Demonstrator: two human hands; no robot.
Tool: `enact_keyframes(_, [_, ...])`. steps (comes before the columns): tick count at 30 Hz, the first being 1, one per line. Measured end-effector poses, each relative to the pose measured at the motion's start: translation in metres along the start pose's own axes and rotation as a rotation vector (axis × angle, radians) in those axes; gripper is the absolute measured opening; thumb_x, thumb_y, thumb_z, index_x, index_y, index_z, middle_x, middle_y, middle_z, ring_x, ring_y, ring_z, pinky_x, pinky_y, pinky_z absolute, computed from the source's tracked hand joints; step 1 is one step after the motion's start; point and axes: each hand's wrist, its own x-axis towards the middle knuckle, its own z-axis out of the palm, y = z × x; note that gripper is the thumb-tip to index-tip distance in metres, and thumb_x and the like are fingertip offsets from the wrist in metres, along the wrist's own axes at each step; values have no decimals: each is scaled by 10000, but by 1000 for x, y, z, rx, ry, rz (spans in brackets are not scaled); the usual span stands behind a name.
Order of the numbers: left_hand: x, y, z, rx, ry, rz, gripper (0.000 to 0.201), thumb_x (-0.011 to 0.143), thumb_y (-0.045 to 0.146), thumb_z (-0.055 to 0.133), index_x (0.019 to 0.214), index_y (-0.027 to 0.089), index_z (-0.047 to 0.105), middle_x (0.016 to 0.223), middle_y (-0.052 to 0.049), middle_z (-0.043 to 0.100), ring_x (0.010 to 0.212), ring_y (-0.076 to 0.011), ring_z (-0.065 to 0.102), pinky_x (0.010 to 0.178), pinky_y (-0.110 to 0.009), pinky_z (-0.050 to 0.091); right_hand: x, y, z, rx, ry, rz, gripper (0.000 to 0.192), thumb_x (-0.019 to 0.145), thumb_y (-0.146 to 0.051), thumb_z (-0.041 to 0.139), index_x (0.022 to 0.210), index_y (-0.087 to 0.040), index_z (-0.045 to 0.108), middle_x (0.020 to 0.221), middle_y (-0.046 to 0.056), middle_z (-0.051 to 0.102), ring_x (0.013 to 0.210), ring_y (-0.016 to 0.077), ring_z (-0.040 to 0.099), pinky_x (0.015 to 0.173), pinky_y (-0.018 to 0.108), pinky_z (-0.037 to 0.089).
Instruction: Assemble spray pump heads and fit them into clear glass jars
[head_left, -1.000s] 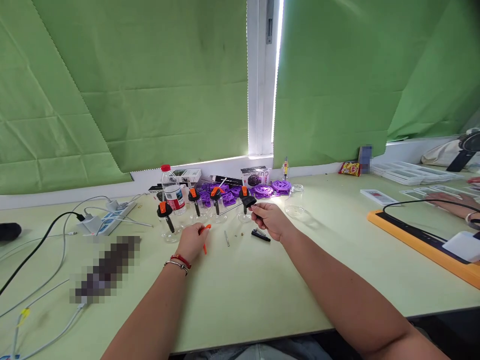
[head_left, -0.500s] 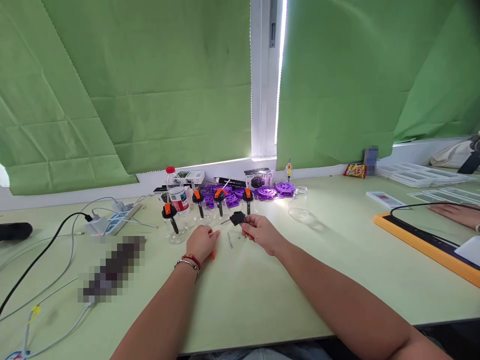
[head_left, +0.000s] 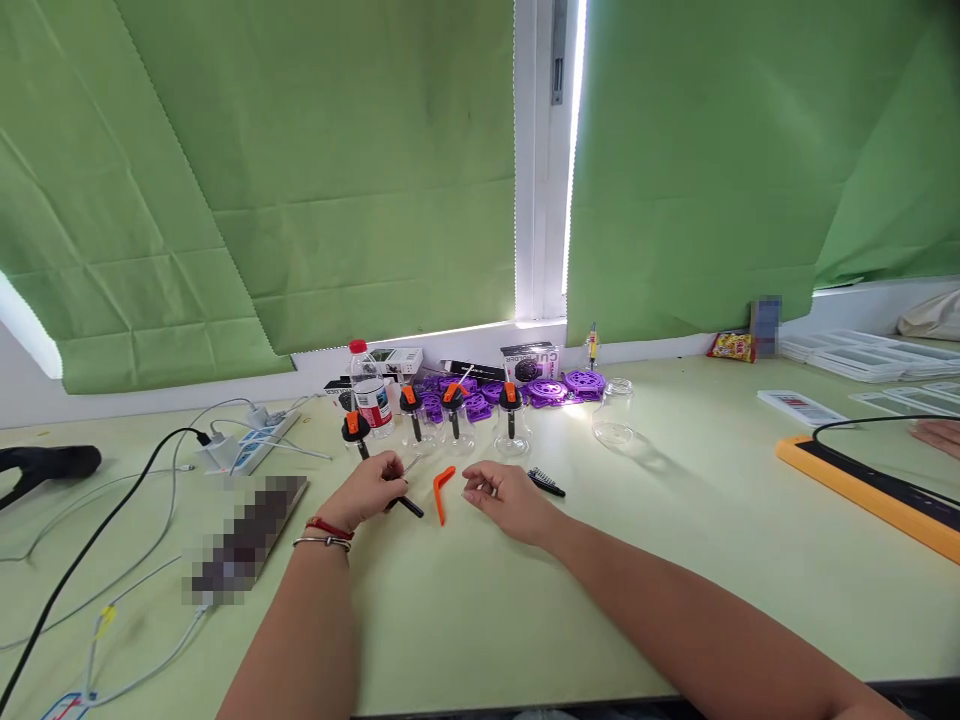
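- Head view: the fingers (head_left: 386,470) of the left hand (head_left: 367,490) are curled closed around a small black part (head_left: 405,503), whose end pokes out to the right just above the pale green surface (head_left: 525,610).
- The right hand (head_left: 504,497) rests palm down on the surface, fingers loosely bent; whether they pinch something tiny I cannot tell.
- A bent orange piece (head_left: 442,487) lies flat between the two hands, touching neither.
- A small black comb-like part (head_left: 546,483) lies just beyond the right hand.
- Behind the hands stands a row of clear jars with black-and-orange tops (head_left: 511,425); one open glass jar (head_left: 615,418) stands apart to the right.
- Purple plastic wheels (head_left: 581,380) lie heaped near the window sill, beside a water bottle (head_left: 369,390) with a red cap.
- At far left, a white power strip (head_left: 244,445) with cables.
- At far right, an orange-edged board (head_left: 862,485), with another person's hand (head_left: 937,435) at the frame edge.
- Green blinds (head_left: 300,180) cover the window.
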Motion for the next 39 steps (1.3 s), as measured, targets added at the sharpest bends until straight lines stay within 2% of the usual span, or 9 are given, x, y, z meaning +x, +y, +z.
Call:
enact_keyframes(6, [12, -26, -11, 606, 99, -132, 165, 626, 262, 518, 775, 204, 480, 761, -38, 611, 660, -189, 581, 527, -256, 390, 3, 19, -12, 91, 22, 55, 277, 805, -356, 548, 1007, -178, 611, 877, 49, 623, 753, 147, 577, 696, 294, 479])
enact_keyframes(13, [8, -11, -5, 913, 234, -163, 359, 706, 523, 503, 845, 200, 577, 867, -118, 654, 801, -293, 608, 605, -326, 410, 4, 12, -26, 123, 97, 51, 267, 782, -349, 570, 977, -173, 620, 828, 35, 611, 717, 136, 562, 674, 291, 487])
enact_keyframes(15, [6, -3, -4, 973, 351, -154, 386, 771, 536, 430, 843, 199, 605, 828, -113, 654, 796, -290, 612, 620, -337, 420, 5, 11, -32, 139, 132, 58, 267, 776, -343, 575, 972, -167, 620, 821, 35, 609, 711, 133, 559, 665, 289, 492])
enact_keyframes(18, [6, 4, -6, 977, 747, -96, 408, 853, 468, 340, 917, 178, 621, 904, -130, 631, 857, -283, 597, 691, -360, 434, 7, 10, -40, 179, 169, 74, 253, 770, -320, 574, 961, -162, 622, 800, 30, 607, 687, 126, 556, 649, 285, 501])
enact_keyframes(21, [11, 2, -11, 917, 1078, 28, 437, 843, 431, 415, 1145, 146, 551, 1190, -179, 507, 1072, -312, 506, 835, -385, 413, 8, 10, -43, 210, 198, 75, 231, 763, -300, 575, 941, -161, 625, 774, 26, 608, 680, 127, 556, 635, 285, 507])
enact_keyframes(27, [20, -24, -25, 672, 869, -27, 512, 845, 418, 439, 1314, 217, 400, 1029, -136, 563, 911, -280, 565, 741, -372, 446, 9, 12, -45, 239, 214, 75, 196, 756, -281, 579, 908, -168, 631, 737, 22, 611, 670, 132, 566, 619, 284, 511])
enact_keyframes(34, [1, -8, -33, 339, 1253, 172, 545, 754, 416, 578, 1249, 228, 451, 1058, -89, 575, 906, -221, 563, 843, -370, 443, 10, 13, -47, 246, 215, 80, 204, 760, -305, 585, 911, -176, 632, 754, 24, 625, 633, 118, 553, 574, 259, 483])
enact_keyframes(37, [-7, 14, -26, -125, 1154, 419, 574, 723, 344, 613, 1255, 233, 427, 1081, -69, 575, 928, -190, 574, 801, -311, 469, 10, 7, -54, 282, 244, 79, 255, 778, -402, 579, 881, -175, 634, 789, 31, 640, 580, 96, 522, 515, 230, 438])
enact_keyframes(39, [-13, 29, -15, -411, 910, 513, 485, 705, 287, 606, 1174, 231, 495, 1022, -45, 597, 859, -166, 593, 777, -298, 478, 10, 2, -60, 360, 281, 93, 331, 785, -480, 561, 832, -161, 635, 773, 33, 638, 534, 77, 485, 468, 209, 383])
